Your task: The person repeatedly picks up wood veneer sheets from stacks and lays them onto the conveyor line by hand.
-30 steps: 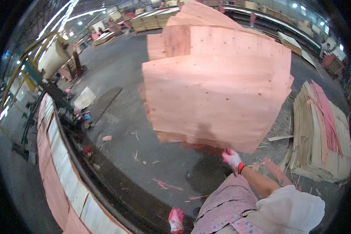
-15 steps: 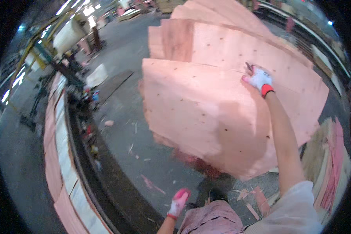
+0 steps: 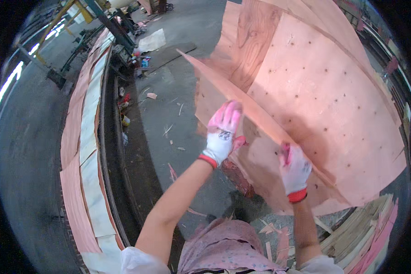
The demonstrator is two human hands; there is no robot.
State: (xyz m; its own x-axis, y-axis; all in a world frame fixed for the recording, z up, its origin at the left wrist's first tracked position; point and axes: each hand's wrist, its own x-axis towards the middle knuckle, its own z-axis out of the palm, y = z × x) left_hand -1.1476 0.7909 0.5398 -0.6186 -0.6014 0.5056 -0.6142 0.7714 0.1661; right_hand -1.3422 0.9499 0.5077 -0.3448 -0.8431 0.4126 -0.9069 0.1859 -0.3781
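A thin pinkish wood veneer sheet (image 3: 253, 109) is tilted up off a broad stack of veneer sheets (image 3: 324, 91), with one edge raised. My right hand (image 3: 295, 170), in a white glove with pink-stained fingers and a red cuff, pinches the near part of that raised edge. My left hand (image 3: 223, 130), gloved alike, is held up at the left side of the sheet, fingers stretched and thumb apart. Whether its fingertips touch the veneer, I cannot tell. Small dark knots dot the top of the stack, and a browner grained strip shows at its far left.
To the left runs a long dark-edged conveyor (image 3: 87, 173) carrying pink and white veneer strips. Wood scraps (image 3: 278, 237) litter the floor by my feet. Veneer offcuts (image 3: 365, 237) lie at the lower right. Machinery with a yellow frame (image 3: 80, 11) stands at the far left.
My right hand has come back toward me, bringing up the far edge of the top sheet. My left hand has risen from low beside my body to the sheet's left side.
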